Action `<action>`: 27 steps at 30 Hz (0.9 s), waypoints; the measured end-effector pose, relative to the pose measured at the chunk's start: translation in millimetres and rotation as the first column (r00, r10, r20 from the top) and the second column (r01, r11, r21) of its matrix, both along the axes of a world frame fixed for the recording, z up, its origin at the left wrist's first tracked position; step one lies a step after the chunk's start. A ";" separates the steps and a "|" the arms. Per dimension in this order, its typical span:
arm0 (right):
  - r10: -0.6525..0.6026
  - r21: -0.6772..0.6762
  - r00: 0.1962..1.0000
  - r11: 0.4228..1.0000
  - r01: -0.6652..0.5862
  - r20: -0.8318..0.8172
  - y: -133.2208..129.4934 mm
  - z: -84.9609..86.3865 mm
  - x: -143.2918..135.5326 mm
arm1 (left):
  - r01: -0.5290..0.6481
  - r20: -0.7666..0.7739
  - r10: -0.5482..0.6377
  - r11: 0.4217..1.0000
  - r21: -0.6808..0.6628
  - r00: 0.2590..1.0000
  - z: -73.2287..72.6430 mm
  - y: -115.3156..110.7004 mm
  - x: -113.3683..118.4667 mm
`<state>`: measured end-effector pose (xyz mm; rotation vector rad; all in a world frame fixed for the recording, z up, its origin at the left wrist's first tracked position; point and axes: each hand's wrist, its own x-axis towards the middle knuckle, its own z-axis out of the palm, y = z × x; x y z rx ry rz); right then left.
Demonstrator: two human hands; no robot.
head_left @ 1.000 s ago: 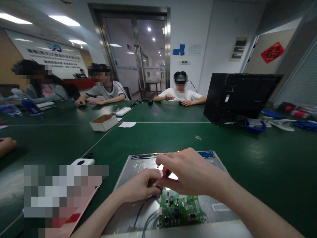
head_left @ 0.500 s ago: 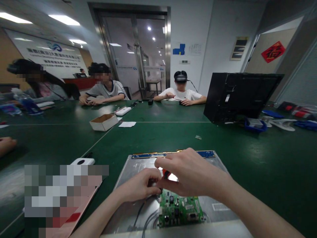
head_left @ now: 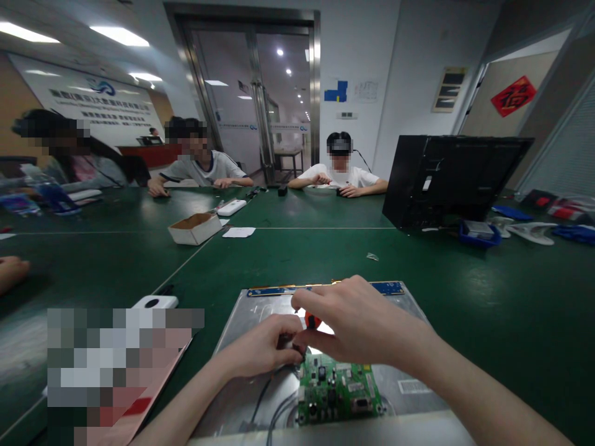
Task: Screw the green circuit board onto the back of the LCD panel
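Note:
A flat metal display panel (head_left: 409, 359) lies before me, with a green circuit board (head_left: 339, 390) on its near half. My right hand (head_left: 362, 322) is curled over the panel, thumb and fingers around a red-and-black screwdriver (head_left: 313, 320). Only its handle end shows; the lower part is hidden. Close beside it, my left hand (head_left: 269, 344) is closed in a pinch at the board's upper left corner. What its fingertips hold is hidden. Dark cables (head_left: 279, 412) run over the panel left of the board.
A blue circuit strip (head_left: 390, 288) edges the panel's far side. A white box (head_left: 195, 230) stands ahead left, and a black monitor (head_left: 455, 179) ahead right. A white device (head_left: 155, 302) lies left of the panel. Several people sit around the green table (head_left: 297, 254).
My right fingers have shifted slightly around the screwdriver, and more of its red handle shows. My left hand has barely moved. Across the table, one person's hands have moved apart.

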<state>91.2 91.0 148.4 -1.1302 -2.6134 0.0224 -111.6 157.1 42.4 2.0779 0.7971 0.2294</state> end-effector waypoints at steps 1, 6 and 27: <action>-0.005 0.004 1.000 1.000 0.005 0.003 0.3 -0.1 0.0 | 0.005 -0.006 -0.005 1.000 -0.014 1.000 0.9 0.3 0.2; 0.020 0.021 1.000 1.000 -0.020 -0.011 0.7 -1.5 -0.2 | -0.001 -0.011 0.001 1.000 -0.020 1.000 4.5 -0.8 0.2; -0.013 -0.003 1.000 1.000 0.012 -0.021 1.1 0.2 -1.0 | 0.017 0.022 -0.015 0.998 -0.064 1.000 10.1 -2.3 3.2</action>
